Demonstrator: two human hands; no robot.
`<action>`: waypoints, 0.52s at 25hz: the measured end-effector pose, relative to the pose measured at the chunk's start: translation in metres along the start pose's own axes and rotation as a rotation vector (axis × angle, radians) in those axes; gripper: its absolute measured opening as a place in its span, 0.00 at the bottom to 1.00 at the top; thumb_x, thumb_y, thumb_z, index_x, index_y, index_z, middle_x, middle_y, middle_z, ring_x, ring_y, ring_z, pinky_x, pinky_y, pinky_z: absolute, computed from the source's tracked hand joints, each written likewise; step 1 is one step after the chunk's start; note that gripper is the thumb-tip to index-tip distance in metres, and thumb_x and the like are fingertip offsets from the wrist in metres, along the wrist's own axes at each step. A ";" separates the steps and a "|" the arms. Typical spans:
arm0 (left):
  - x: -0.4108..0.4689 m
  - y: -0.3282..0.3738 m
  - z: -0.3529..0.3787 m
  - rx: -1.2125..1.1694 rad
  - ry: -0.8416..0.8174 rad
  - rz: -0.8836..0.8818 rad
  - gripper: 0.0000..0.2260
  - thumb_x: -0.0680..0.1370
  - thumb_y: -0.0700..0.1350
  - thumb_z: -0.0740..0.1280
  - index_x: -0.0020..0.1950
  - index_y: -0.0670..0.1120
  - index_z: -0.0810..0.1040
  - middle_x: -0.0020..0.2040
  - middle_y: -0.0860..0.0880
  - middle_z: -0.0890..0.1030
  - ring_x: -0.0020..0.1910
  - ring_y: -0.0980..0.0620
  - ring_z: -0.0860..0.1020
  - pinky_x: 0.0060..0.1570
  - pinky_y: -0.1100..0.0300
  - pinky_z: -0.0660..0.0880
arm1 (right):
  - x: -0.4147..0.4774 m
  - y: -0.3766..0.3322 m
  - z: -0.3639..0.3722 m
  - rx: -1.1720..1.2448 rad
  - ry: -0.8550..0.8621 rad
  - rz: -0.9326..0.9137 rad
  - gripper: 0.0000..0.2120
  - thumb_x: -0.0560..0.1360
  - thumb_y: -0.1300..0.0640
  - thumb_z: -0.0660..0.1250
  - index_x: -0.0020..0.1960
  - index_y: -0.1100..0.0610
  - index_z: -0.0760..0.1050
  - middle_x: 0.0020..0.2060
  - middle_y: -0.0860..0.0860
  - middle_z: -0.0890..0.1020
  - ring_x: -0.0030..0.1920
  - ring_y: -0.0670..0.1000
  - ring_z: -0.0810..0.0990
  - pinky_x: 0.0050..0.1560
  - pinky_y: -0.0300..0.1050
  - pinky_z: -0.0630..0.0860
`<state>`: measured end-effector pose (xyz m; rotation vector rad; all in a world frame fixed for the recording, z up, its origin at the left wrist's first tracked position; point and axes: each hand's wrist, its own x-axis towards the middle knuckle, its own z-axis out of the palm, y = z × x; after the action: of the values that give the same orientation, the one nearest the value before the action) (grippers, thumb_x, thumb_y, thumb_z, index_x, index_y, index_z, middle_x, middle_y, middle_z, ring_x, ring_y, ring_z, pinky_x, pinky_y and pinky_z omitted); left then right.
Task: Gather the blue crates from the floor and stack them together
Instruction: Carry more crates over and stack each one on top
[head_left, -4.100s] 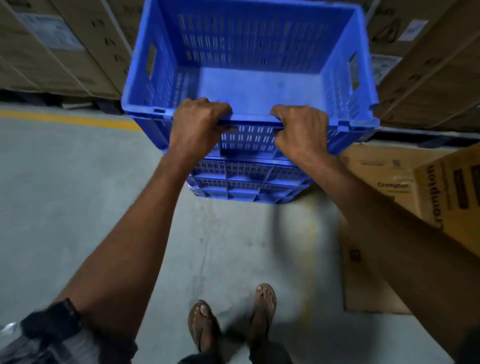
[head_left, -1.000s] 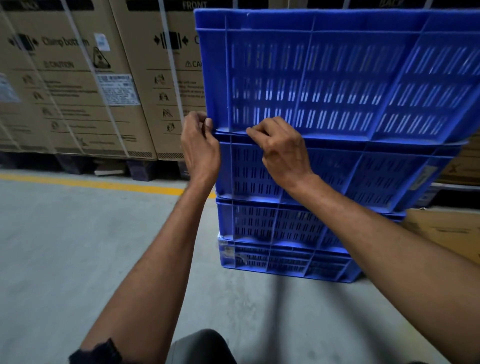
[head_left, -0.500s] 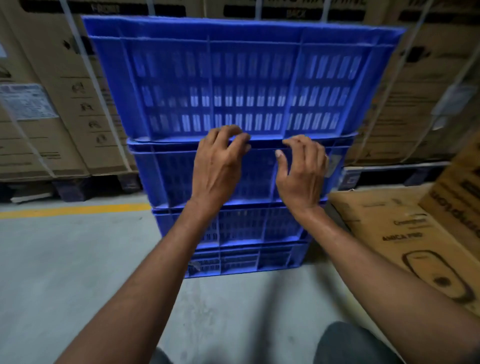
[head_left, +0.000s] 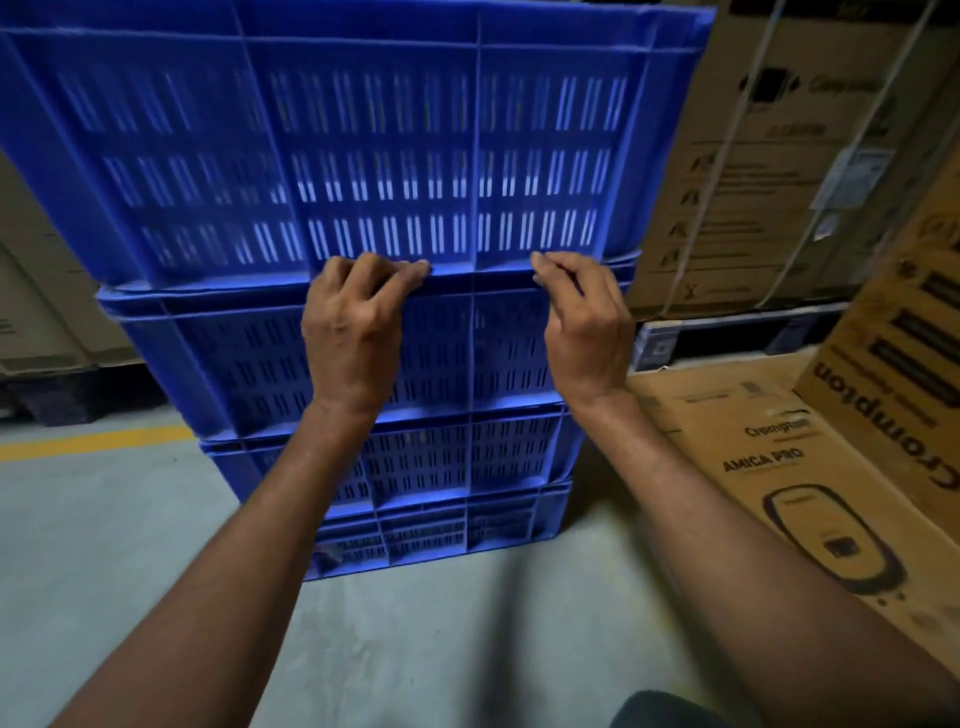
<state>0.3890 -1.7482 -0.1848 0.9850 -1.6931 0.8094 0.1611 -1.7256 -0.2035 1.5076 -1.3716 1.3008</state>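
Observation:
A stack of several slotted blue crates stands on the concrete floor in front of me. The top crate (head_left: 353, 140) is nested into the second crate (head_left: 208, 353), with two lower crates (head_left: 498, 452) beneath. My left hand (head_left: 353, 332) curls its fingertips over the rim of the second crate, at the foot of the top crate's wall. My right hand (head_left: 587, 332) hooks its fingers over the same rim, further right. Both arms reach up from the bottom of the view.
Strapped cardboard cartons (head_left: 779, 156) on pallets stand behind the stack. Printed appliance boxes (head_left: 769, 467) lie and lean on the floor at the right, close to the stack. A yellow floor line (head_left: 88, 441) runs at the left over grey concrete (head_left: 130, 545).
I have come closer to the stack. My fingers were loosely spread in front of the second crate and now both hands hook onto its rim, further apart.

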 end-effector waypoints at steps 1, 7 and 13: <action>0.001 -0.002 0.000 0.013 0.007 0.035 0.07 0.83 0.42 0.68 0.55 0.49 0.85 0.42 0.48 0.80 0.39 0.46 0.71 0.36 0.55 0.66 | 0.003 0.002 0.002 -0.008 0.028 -0.018 0.08 0.81 0.59 0.68 0.58 0.56 0.84 0.49 0.52 0.84 0.47 0.54 0.82 0.45 0.44 0.79; 0.001 0.004 0.012 -0.010 0.102 -0.051 0.06 0.82 0.45 0.69 0.49 0.47 0.85 0.38 0.48 0.78 0.37 0.46 0.72 0.36 0.55 0.67 | 0.002 0.000 0.015 -0.048 0.179 -0.044 0.04 0.79 0.60 0.71 0.50 0.56 0.85 0.40 0.52 0.84 0.41 0.51 0.82 0.41 0.41 0.78; -0.015 0.000 0.012 -0.053 0.004 -0.018 0.11 0.83 0.47 0.67 0.64 0.47 0.82 0.55 0.46 0.82 0.54 0.44 0.78 0.56 0.51 0.75 | -0.016 -0.006 0.006 0.069 0.083 0.035 0.11 0.81 0.56 0.70 0.61 0.57 0.82 0.59 0.53 0.80 0.56 0.52 0.82 0.56 0.41 0.81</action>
<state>0.3873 -1.7548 -0.2026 0.9601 -1.6918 0.7509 0.1690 -1.7260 -0.2197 1.4636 -1.3180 1.4297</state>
